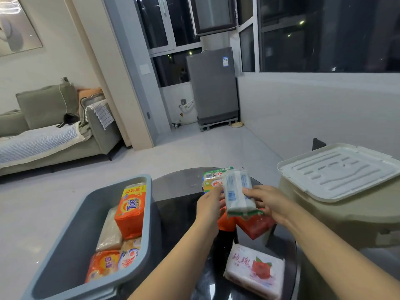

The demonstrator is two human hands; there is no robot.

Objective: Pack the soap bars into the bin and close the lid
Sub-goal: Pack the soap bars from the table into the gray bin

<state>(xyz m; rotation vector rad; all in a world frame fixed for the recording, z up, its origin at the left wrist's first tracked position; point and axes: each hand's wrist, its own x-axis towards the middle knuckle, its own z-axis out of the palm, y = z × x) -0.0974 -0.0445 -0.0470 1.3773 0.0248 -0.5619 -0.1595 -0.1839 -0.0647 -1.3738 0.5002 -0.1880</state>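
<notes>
Head view showed both hands, left hand [208,202] and right hand [267,201], pinching a white plastic-wrapped soap pack [237,191] by its long sides above the round dark glass surface [177,191]; it looked stiff, slippery and rather heavy.

Glossy dark table top [179,191], mirror-smooth, throwing back reflections. The grey bin [71,230] looks like matt plastic; the cream lid [337,172] is ribbed plastic with a dull sheen. Soap packs shine in crinkly film: the orange Tide pack [129,213], the white-and-blue bar [237,191], the pink rose pack [255,269].
</notes>
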